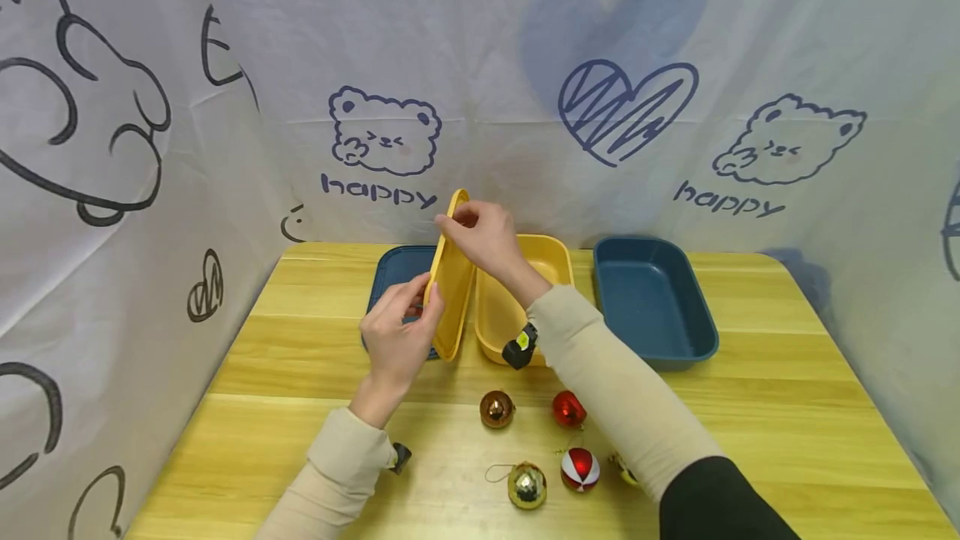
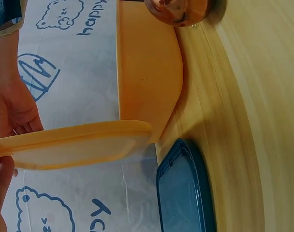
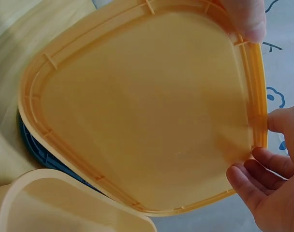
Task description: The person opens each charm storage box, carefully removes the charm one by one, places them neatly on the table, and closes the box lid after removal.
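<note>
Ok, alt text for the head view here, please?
Two hands, left and right, hold a yellow plastic lid upright on edge beside an open yellow plastic tub. A dark blue tub stands right of it; shiny baubles lie on the wooden table.

Flat dark blue plastic lid [image 1: 396,273] on the table: right part hidden behind the upright yellow plastic lid [image 1: 452,282] and the left hand [image 1: 396,342]. Open yellow plastic box [image 1: 551,261]: near wall partly covered by the right forearm. A small yellowish bauble [image 1: 622,467] beside the red-and-white one: mostly hidden under the right sleeve, kind unclear. Left wrist view: copper bauble [image 2: 178,10] cut by top edge. Right wrist view: yellow lid's top rim cut off.
</note>
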Tool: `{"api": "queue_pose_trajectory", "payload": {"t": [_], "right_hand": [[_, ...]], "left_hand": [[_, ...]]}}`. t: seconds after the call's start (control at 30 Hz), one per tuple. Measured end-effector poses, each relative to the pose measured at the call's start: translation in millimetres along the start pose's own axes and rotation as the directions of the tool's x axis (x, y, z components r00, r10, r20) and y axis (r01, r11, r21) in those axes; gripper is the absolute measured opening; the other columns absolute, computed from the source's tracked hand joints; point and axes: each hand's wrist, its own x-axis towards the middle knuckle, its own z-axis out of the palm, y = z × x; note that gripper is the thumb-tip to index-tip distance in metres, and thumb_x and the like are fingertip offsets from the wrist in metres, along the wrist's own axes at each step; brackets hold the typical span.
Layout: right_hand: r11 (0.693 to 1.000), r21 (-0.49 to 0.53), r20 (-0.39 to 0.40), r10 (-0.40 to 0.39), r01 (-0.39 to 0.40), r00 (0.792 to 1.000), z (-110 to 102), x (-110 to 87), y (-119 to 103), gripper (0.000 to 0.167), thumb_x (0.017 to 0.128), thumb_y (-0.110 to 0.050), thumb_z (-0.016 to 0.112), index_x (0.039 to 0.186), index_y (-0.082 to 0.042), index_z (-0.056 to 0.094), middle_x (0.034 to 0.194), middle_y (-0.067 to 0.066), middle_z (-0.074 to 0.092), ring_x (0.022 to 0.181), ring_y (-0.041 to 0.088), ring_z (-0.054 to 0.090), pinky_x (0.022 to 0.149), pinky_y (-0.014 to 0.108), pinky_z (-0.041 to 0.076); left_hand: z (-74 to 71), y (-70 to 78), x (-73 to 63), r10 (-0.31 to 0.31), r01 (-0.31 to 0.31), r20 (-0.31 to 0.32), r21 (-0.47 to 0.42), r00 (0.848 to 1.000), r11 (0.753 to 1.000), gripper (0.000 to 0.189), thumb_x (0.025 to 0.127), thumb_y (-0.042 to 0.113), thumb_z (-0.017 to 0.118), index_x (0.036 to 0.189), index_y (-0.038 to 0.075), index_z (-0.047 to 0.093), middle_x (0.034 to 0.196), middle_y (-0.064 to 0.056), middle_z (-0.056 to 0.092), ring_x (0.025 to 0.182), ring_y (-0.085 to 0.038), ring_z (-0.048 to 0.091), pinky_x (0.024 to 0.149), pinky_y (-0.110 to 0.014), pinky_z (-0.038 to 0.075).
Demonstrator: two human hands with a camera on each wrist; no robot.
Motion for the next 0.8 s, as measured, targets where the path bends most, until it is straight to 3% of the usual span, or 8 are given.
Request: {"api": "queue_pose_trajectory", "payload": {"t": [0.2, 0.43, 0.63, 0.8], "right_hand": [[1.0, 0.01, -0.022, 0.017, -0.017, 1.0, -3.2, -1.9, 3.3, 0.029, 0.098, -0.035, 0.075, 0.099, -0.006, 0.075, 0.1, 0.009, 0.075, 0.087, 0.024, 0.066, 0.075, 0.029, 0.055], [0.995, 0.049, -0.032, 0.083, -0.082, 0.996, -5.7, -4.8, 6.7, 0.029, 0.098, -0.033, 0.074, 0.104, -0.005, 0.074, 0.109, 0.011, 0.075, 0.095, 0.025, 0.07, 0.079, 0.032, 0.06], [0.978, 0.157, -0.023, 0.143, -0.138, 0.989, -5.6, -7.9, 12.7, 0.026, 0.097, -0.027, 0.074, 0.104, -0.002, 0.073, 0.106, 0.015, 0.074, 0.089, 0.03, 0.076, 0.075, 0.03, 0.064], [0.947, 0.278, -0.021, 0.176, -0.163, 0.984, -5.8, -11.0, 16.1, 0.026, 0.096, -0.02, 0.073, 0.106, 0.003, 0.071, 0.107, 0.019, 0.071, 0.092, 0.035, 0.077, 0.078, 0.037, 0.066]], "left_hand": [[2.7, 2.7, -1.2, -0.013, 0.014, 0.018, -0.019, 1.0, 1.0, 0.017, 0.085, -0.003, 0.079, 0.102, -0.004, 0.082, 0.085, -0.017, 0.078, 0.064, -0.025, 0.073, 0.054, -0.029, 0.06], [4.3, 5.7, -1.6, -0.027, 0.03, 0.047, -0.047, 0.998, 0.998, 0.019, 0.085, -0.002, 0.08, 0.104, -0.002, 0.082, 0.088, -0.016, 0.079, 0.067, -0.025, 0.075, 0.053, -0.03, 0.06], [5.6, 8.5, -3.2, -0.039, 0.043, 0.08, -0.041, 0.996, 0.998, 0.018, 0.087, 0.003, 0.08, 0.105, -0.002, 0.081, 0.088, -0.015, 0.079, 0.066, -0.025, 0.075, 0.052, -0.032, 0.06], [8.2, 11.1, -6.0, -0.014, 0.018, 0.103, -0.038, 0.995, 0.999, 0.018, 0.089, 0.007, 0.079, 0.105, -0.001, 0.081, 0.087, -0.015, 0.078, 0.065, -0.024, 0.075, 0.051, -0.035, 0.06]]}}
